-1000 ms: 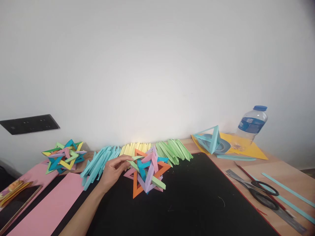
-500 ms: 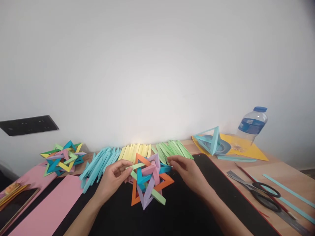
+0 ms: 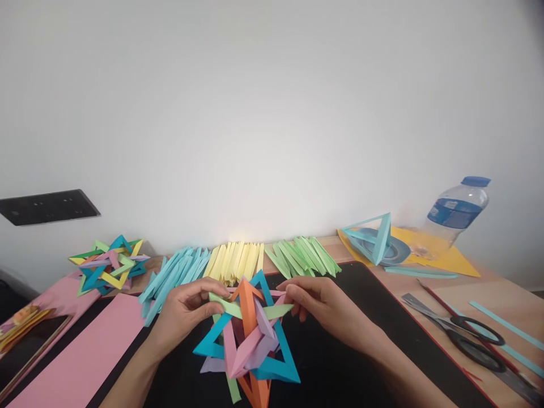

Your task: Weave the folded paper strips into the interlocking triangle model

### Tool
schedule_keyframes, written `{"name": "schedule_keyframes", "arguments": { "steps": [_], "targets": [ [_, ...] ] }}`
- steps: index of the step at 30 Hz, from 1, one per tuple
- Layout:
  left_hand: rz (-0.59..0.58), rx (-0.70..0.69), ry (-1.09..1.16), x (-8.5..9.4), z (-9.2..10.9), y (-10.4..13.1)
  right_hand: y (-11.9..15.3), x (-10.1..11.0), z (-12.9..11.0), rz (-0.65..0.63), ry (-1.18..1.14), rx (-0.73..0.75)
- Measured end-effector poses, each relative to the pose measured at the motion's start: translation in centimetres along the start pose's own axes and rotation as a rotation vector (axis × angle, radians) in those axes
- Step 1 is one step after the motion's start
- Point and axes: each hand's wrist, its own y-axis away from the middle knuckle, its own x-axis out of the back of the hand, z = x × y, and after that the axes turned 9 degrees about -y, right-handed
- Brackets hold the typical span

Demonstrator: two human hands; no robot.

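Note:
Between my hands is a star-shaped paper model (image 3: 245,294) of interlocked folded strips in orange, blue, pink, lilac and light green. My left hand (image 3: 187,306) pinches a light green strip at its upper left. On the upper right, the fingers of my right hand (image 3: 318,300) are closed on a point of the model where pink and green strips end. The model is held above a black mat (image 3: 340,368). Just behind it lie folded strips in bundles: blue (image 3: 182,269), pale yellow (image 3: 236,260) and green (image 3: 304,255).
A second paper star model (image 3: 110,263) sits at the back left, near a pink paper sheet (image 3: 85,357). To the right are scissors (image 3: 459,331), a pencil (image 3: 437,297), loose blue strips, a tape roll (image 3: 397,252), a blue paper frame (image 3: 383,238) and a plastic bottle (image 3: 459,209).
The paper model has been turned and brought nearer, so a different side with blue and orange points faces me. My right hand has moved slightly left and grips its upper right.

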Motion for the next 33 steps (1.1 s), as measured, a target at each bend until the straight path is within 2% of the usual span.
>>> {"name": "schedule_keyframes", "arguments": {
  "steps": [3,6,12,15,17,23,26,33],
  "targets": [
    [-0.017,-0.022,-0.044,0.0,0.5,0.3,0.9,-0.7,-0.2,-0.008,-0.1,-0.063],
    [-0.023,-0.048,-0.07,0.0,0.9,0.7,1.5,-1.2,-0.1,0.012,-0.148,-0.062],
    [-0.008,-0.053,-0.08,-0.3,1.4,1.1,1.9,-1.8,-0.9,-0.042,0.225,0.086],
    [-0.017,-0.029,-0.1,-0.2,1.6,1.1,1.7,-2.0,-1.5,-0.055,0.311,0.155],
    [-0.007,-0.016,-0.098,-0.2,1.6,1.2,1.6,-2.2,-1.6,-0.042,0.319,0.147],
    [-0.004,0.015,-0.084,0.1,1.2,1.7,1.2,-3.1,-0.3,0.071,0.149,0.003],
    [0.001,0.026,-0.096,0.2,1.3,2.1,1.1,-3.4,0.3,0.117,0.031,-0.014],
    [0.091,-0.012,-0.181,-0.5,2.0,3.1,1.5,-3.8,0.8,0.118,-0.236,-0.049]
  ]
}}
